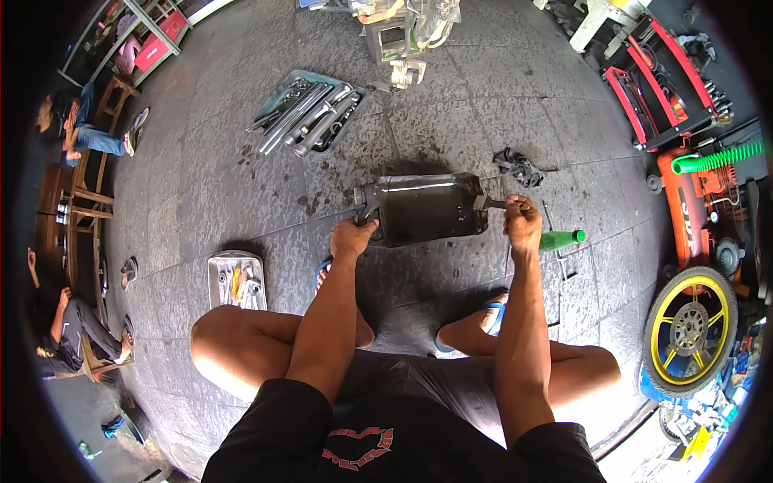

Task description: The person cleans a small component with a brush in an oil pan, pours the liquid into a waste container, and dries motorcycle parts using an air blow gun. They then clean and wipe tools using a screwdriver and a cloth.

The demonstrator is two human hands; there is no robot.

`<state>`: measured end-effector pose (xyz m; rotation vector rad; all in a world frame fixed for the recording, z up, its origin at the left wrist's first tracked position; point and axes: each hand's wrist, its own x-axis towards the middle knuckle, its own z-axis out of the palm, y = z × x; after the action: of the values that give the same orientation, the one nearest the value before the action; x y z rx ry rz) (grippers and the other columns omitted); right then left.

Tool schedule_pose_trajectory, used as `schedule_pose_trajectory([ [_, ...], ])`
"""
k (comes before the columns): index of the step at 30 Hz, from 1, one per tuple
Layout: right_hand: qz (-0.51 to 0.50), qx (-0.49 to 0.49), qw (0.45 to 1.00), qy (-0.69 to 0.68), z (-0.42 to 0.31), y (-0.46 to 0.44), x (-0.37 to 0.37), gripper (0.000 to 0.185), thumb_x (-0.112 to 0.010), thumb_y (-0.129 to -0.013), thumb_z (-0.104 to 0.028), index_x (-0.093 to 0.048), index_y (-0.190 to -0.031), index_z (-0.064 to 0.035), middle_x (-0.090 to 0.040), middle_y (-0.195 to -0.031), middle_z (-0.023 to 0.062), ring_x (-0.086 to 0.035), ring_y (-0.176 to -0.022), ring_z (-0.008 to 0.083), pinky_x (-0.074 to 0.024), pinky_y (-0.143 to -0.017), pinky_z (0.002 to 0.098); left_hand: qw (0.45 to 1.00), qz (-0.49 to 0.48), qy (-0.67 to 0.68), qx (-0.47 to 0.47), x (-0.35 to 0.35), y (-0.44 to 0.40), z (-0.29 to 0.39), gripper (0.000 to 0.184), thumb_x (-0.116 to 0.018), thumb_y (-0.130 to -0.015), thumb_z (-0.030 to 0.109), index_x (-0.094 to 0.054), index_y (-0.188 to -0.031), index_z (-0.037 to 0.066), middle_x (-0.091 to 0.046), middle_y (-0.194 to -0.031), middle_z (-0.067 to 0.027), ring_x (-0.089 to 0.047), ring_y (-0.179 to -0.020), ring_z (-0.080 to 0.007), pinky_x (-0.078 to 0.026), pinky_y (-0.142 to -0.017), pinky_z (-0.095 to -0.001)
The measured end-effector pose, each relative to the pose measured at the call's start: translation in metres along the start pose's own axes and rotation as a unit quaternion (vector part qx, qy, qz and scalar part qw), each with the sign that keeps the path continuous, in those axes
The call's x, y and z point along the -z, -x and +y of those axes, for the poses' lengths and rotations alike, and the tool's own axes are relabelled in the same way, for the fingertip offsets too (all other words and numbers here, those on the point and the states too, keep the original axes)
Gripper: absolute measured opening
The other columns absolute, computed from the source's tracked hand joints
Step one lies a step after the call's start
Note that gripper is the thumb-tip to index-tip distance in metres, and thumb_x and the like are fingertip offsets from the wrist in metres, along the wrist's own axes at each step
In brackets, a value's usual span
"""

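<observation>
A cut-open plastic jerrycan (431,205) lies on its side on the floor in front of me, with dark liquid inside. My left hand (352,236) is closed at its left end, around what looks like the grey handle by the neck; the fingers partly hide it. My right hand (523,223) grips a brush (493,204) by its handle, its head at the jerrycan's right rim. Just below that hand lies a green bottle (561,240). A black rag (521,167) is crumpled on the floor beyond it.
A tray of long tools (310,113) lies ahead left, and a smaller metal tray (236,279) by my left knee. Machine parts (407,40) stand ahead. Right are a red tool cart (660,80), an orange compressor (680,209) and a yellow wheel (690,330). Two people sit left.
</observation>
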<state>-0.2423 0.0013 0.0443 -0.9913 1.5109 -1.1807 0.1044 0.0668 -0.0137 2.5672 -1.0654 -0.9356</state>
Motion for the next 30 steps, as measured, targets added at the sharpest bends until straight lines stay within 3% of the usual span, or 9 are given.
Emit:
schedule_pose_trajectory([
  [11,0.015,0.032,0.996,0.078,0.035,0.0,0.005,0.02,-0.062,-0.091,-0.017,-0.065,-0.107,-0.0039,-0.056,-0.07,-0.0012,-0.049,-0.052,0.0072,-0.0405,-0.045,0.0232,0.998,-0.013,0.033,-0.043,-0.004,-0.009,-0.003,0.064,-0.074,-0.073,0.055,-0.072,-0.1,-0.003,-0.071,-0.101,-0.0226,-0.068,-0.1,-0.0357,-0.05,-0.088,-0.0425],
  [14,0.028,0.04,0.996,0.075,0.036,-0.003,0.006,0.02,-0.063,-0.091,-0.017,-0.065,-0.106,-0.0041,-0.057,-0.071,-0.0014,-0.048,-0.051,0.0069,-0.0401,-0.045,0.0231,0.998,-0.054,0.029,-0.028,-0.005,-0.012,-0.004,0.064,-0.072,-0.074,0.054,-0.07,-0.107,0.0,-0.068,-0.112,-0.0226,-0.063,-0.111,-0.036,-0.049,-0.093,-0.0425],
  [17,0.011,0.05,0.995,0.087,0.043,-0.005,0.001,0.022,-0.064,-0.091,-0.014,-0.066,-0.104,0.0027,-0.07,-0.083,0.0051,-0.061,-0.072,0.0106,-0.0486,-0.07,0.0248,0.996,-0.061,0.039,-0.045,-0.007,-0.012,-0.005,0.059,-0.071,-0.074,0.049,-0.07,-0.106,0.0,-0.067,-0.113,-0.023,-0.063,-0.111,-0.036,-0.049,-0.093,-0.0427],
  [21,-0.008,0.03,0.987,0.158,0.037,0.008,-0.007,0.024,-0.064,-0.092,-0.018,-0.066,-0.109,-0.0011,-0.073,-0.089,0.0088,-0.068,-0.081,0.0155,-0.0523,-0.075,0.0284,0.995,-0.041,0.036,-0.082,-0.005,-0.007,-0.003,0.052,-0.067,-0.073,0.044,-0.071,-0.101,0.0,-0.069,-0.105,-0.0235,-0.065,-0.105,-0.0368,-0.05,-0.09,-0.0434],
  [23,-0.022,0.11,0.986,0.12,0.046,0.008,-0.01,0.019,-0.062,-0.093,-0.015,-0.067,-0.106,-0.0022,-0.072,-0.088,0.0091,-0.068,-0.083,0.0157,-0.0527,-0.076,0.0293,0.993,-0.032,0.035,-0.106,-0.005,-0.009,-0.004,0.048,-0.065,-0.074,0.043,-0.071,-0.093,-0.001,-0.07,-0.097,-0.0239,-0.067,-0.097,-0.0383,-0.051,-0.085,-0.045],
  [24,-0.019,0.094,0.983,0.156,0.055,0.004,-0.011,0.017,-0.062,-0.093,-0.016,-0.068,-0.105,-0.0043,-0.072,-0.089,0.0096,-0.068,-0.084,0.0168,-0.0532,-0.076,0.0307,0.992,-0.042,0.03,-0.118,-0.007,-0.011,-0.004,0.047,-0.063,-0.076,0.043,-0.071,-0.088,-0.001,-0.07,-0.093,-0.0241,-0.067,-0.094,-0.0393,-0.051,-0.083,-0.0461],
  [25,0.002,0.064,0.974,0.218,0.031,0.014,-0.014,0.018,-0.062,-0.093,-0.017,-0.068,-0.106,-0.0061,-0.073,-0.093,0.0122,-0.07,-0.086,0.023,-0.0537,-0.078,0.0347,0.99,-0.044,0.014,-0.131,-0.009,-0.012,-0.003,0.046,-0.061,-0.077,0.042,-0.071,-0.087,-0.002,-0.07,-0.09,-0.0244,-0.067,-0.092,-0.0402,-0.051,-0.082,-0.0469],
  [26,-0.009,0.07,0.977,0.2,0.068,-0.004,-0.015,0.021,-0.063,-0.091,-0.019,-0.068,-0.107,-0.0065,-0.072,-0.097,0.0158,-0.07,-0.089,0.0296,-0.0536,-0.08,0.0382,0.988,-0.045,0.0,-0.146,-0.012,-0.015,-0.003,0.046,-0.06,-0.079,0.042,-0.071,-0.086,-0.002,-0.07,-0.088,-0.0247,-0.067,-0.091,-0.0412,-0.051,-0.081,-0.0477],
  [30,0.017,0.053,0.981,0.187,0.024,0.019,-0.025,0.021,-0.062,-0.09,-0.018,-0.067,-0.108,-0.0075,-0.071,-0.1,0.019,-0.069,-0.096,0.0335,-0.0536,-0.085,0.0391,0.98,0.004,0.015,-0.198,-0.023,-0.026,-0.017,0.052,-0.055,-0.082,0.041,-0.068,-0.098,-0.007,-0.066,-0.099,-0.0311,-0.061,-0.1,-0.0479,-0.047,-0.084,-0.0491],
])
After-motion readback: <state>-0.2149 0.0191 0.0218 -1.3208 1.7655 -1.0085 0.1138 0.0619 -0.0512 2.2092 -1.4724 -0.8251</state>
